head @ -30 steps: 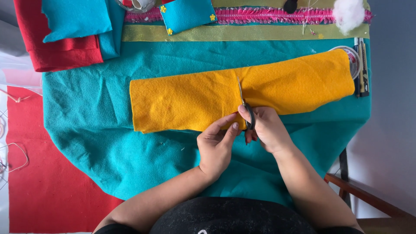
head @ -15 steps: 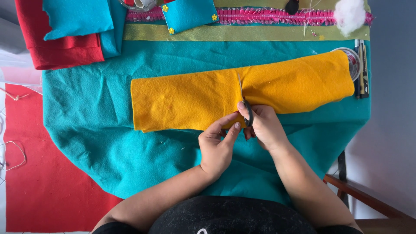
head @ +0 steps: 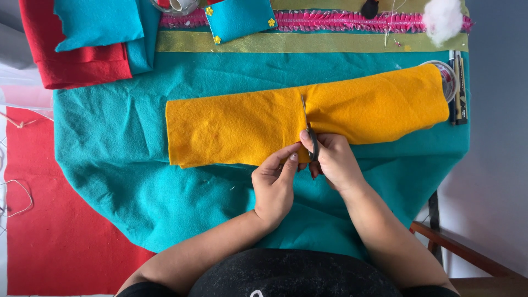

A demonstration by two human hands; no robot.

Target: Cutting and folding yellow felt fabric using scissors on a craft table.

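Not much has shifted since a second ago: the long yellow felt strip [head: 308, 118] sits a touch further right in the frame and the scissor blades have crept a bit deeper into it, that's about it. The right hand [head: 331, 160] is closed around the dark-handled scissors [head: 309, 135], blades pointing toward the top of the frame and sunk into the strip near its middle, where the felt puckers along the cut. The left hand [head: 275, 184] pinches the lower edge of the yellow felt just left of the blades, thumb and fingers pressed together on it. The strip lies across a big teal felt sheet [head: 137, 165] spread over the tabletop, in the centre of the frame. Upper left there's a folded red felt piece [head: 77, 69] with a teal scrap on top. Along the top edge runs a pink ruffled trim [head: 341, 21] over an olive-green band [head: 308, 43], a small teal cushion with yellow flowers [head: 239, 19], and a puff of white stuffing [head: 443, 19] at upper right.
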